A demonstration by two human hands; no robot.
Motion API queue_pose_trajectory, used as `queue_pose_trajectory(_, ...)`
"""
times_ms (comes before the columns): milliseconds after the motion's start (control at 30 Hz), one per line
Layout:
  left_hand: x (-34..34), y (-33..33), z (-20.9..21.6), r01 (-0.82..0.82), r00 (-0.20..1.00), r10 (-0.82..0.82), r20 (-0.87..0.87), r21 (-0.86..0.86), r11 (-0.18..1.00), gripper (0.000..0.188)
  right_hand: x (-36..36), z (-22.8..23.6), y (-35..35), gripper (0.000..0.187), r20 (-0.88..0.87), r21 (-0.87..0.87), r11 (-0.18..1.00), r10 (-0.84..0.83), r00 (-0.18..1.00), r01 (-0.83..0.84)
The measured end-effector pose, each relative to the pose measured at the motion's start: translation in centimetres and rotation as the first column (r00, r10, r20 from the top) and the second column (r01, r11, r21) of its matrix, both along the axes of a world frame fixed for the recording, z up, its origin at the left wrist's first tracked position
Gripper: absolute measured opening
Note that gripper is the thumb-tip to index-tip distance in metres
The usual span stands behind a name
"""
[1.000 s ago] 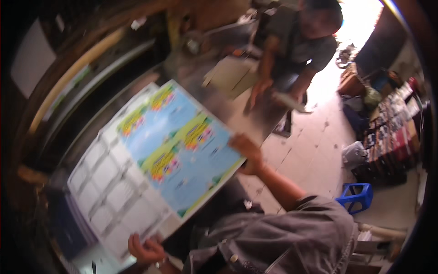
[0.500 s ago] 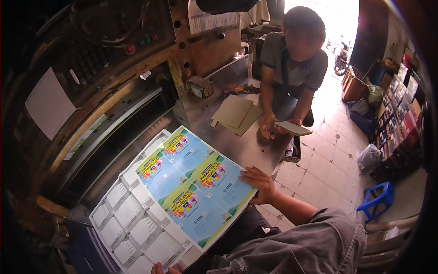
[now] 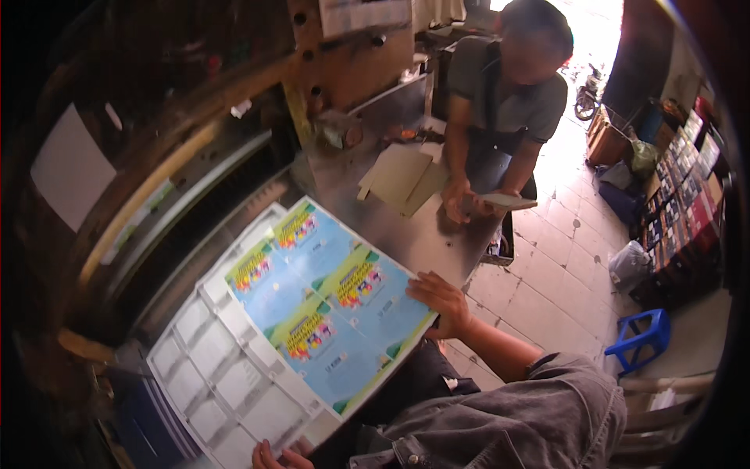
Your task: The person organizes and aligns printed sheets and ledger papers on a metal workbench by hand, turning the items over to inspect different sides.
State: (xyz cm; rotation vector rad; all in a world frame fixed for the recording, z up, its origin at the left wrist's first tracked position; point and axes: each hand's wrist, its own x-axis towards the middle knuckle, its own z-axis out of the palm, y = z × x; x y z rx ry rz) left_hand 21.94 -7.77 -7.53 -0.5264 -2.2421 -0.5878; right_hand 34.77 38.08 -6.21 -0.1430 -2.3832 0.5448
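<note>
A large colour-printed sheet [image 3: 332,301] in blue, green and yellow lies over a wider sheet [image 3: 226,363] with pale panels on grey. Together they slant across the metal table's near side. My right hand [image 3: 442,303] grips their right edge, fingers on top and thumb out of sight. At the near edge my left hand [image 3: 280,456] has its fingertips curled over the sheets; the rest of it is cut off by the picture's lower rim.
Beyond the sheets is a large machine with a dark slot [image 3: 226,187]. Grey boards [image 3: 400,178] lie on the metal table [image 3: 336,187]. Across it a person holds a thin pale block [image 3: 508,202]. A blue stool [image 3: 639,341] and stacked goods [image 3: 680,211] stand to the right.
My view has shifted a little and is blurrier. Both hands keep hold of the sheets, which lie almost as before. The other person has leaned slightly.
</note>
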Motion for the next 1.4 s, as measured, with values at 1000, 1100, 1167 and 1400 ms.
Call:
queue_pose_trajectory(1000,-0.7,0.2,-0.1,0.022,1.0,-0.022,0.008,-0.019,1.0,0.042,-0.4,1.2,-0.2,0.067,-0.048,0.07,0.994,-0.079,0.996,0.083)
queue_pose_trajectory(1100,-0.7,0.4,0.0,0.019,1.0,-0.019,0.001,-0.027,0.999,0.042,-0.3,1.1,-0.3,0.067,-0.051,0.078,0.993,-0.088,0.995,0.092)
queue_pose_trajectory(1167,-0.7,0.2,-0.1,0.027,1.0,-0.026,0.004,-0.029,0.999,0.042,-0.3,1.1,-0.2,0.066,-0.054,0.078,0.992,-0.096,0.994,0.1)
queue_pose_trajectory(1400,-0.6,0.0,-0.3,0.03,1.0,-0.031,-0.008,-0.029,0.999,0.043,-0.2,1.1,-0.2,0.065,-0.067,0.075,0.993,-0.082,0.994,0.087)
